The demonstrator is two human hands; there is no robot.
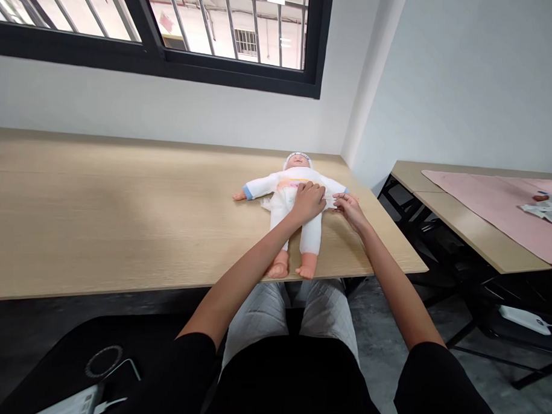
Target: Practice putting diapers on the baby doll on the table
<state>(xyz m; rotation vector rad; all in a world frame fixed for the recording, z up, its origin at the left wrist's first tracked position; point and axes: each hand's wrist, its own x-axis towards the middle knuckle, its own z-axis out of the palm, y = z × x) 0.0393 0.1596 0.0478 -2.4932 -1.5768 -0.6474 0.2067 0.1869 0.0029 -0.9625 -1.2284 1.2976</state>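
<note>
A baby doll in a white outfit with blue cuffs lies on its back on the wooden table, feet toward me. Around its hips is a white diaper, its loose edge showing at the left hip. My left hand rests on the diaper's front at the waist, fingers bent against it and partly hidden. At the hip on the right, my right hand pinches the side of the diaper between thumb and fingers.
The table's front edge runs just past the doll's feet. To the right, a second table carries a pink cloth with a folded printed cloth on it. A black seat at lower left holds a phone-like device and a ring-shaped band.
</note>
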